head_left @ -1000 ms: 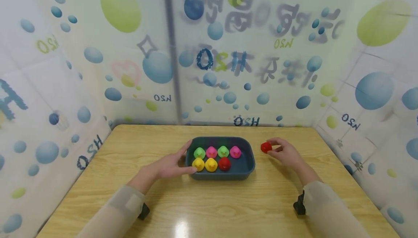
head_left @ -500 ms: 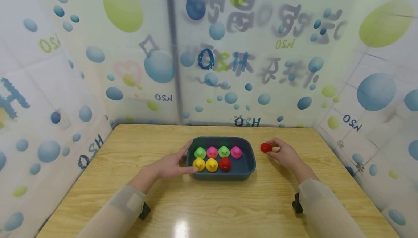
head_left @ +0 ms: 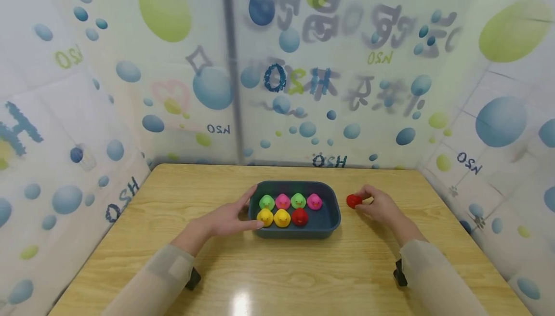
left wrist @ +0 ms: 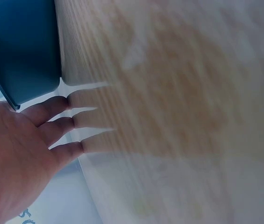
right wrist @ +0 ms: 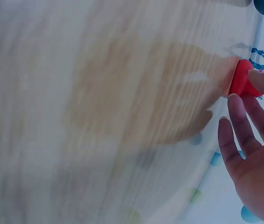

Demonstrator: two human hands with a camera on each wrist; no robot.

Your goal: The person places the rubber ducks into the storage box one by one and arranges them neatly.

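My right hand [head_left: 380, 206] pinches a small red rubber duck [head_left: 354, 201] between thumb and fingers, just right of a dark blue plastic bin [head_left: 323, 234]. The right wrist view shows this red duck [right wrist: 241, 78] low at the tabletop, partly covered by the thumb. At the bin's left end lies my left hand [head_left: 225, 219], fingers straight and spread, the thumb along the front left corner. Inside the bin, green and pink ducks [head_left: 283, 201] form the back row. Two yellow ducks [head_left: 282, 218] and a red duck [head_left: 299, 217] make up the front row.
A light wooden table [head_left: 277, 277] carries the bin near its far edge. Printed curtains [head_left: 182, 89] with blue and green dots hang behind and on both sides.
The right hand and its red duck have shifted slightly toward me. The left hand stays against the bin, and the ducks inside keep their places. The head view has moved a little.
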